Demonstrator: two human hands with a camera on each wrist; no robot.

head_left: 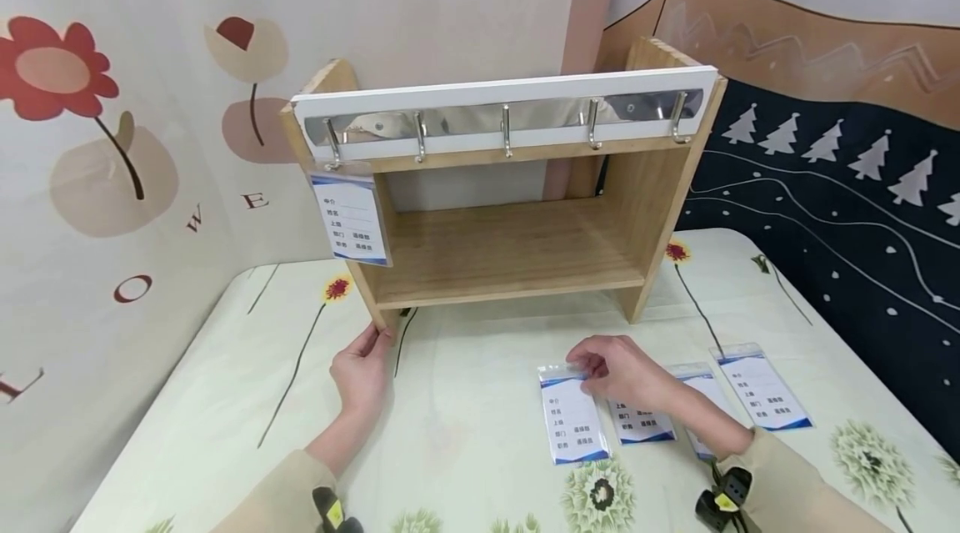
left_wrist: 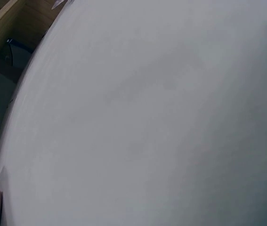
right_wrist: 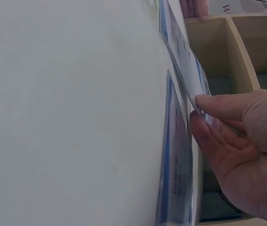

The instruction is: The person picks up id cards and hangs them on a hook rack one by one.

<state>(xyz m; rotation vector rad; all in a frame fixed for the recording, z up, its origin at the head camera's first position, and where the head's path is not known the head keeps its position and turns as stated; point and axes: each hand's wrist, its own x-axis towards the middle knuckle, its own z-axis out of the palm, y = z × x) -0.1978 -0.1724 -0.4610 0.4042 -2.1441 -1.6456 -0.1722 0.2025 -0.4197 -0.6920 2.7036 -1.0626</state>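
A wooden shelf point(head_left: 510, 253) stands on the table, with a white hook rail point(head_left: 502, 91) across its upper front. From the leftmost hook hangs a clear badge holder with a blue-and-white card point(head_left: 351, 218). My left hand point(head_left: 362, 374) grips the foot of the shelf's left side panel. With thumb and fingers my right hand point(head_left: 626, 370) pinches the top edge of another badge holder point(head_left: 573, 424), the leftmost of those at the table's right. In the right wrist view this badge holder point(right_wrist: 185, 56) slants up from the tabletop at the pinched end.
More badge holders lie to the right: one point(head_left: 641, 426) beside the pinched one, another partly under my right forearm, and one point(head_left: 762, 391) farthest right. Several bare metal hooks point(head_left: 506, 133) line the rail. A flowered cloth point(head_left: 465, 433) covers the table; printed curtains hang behind.
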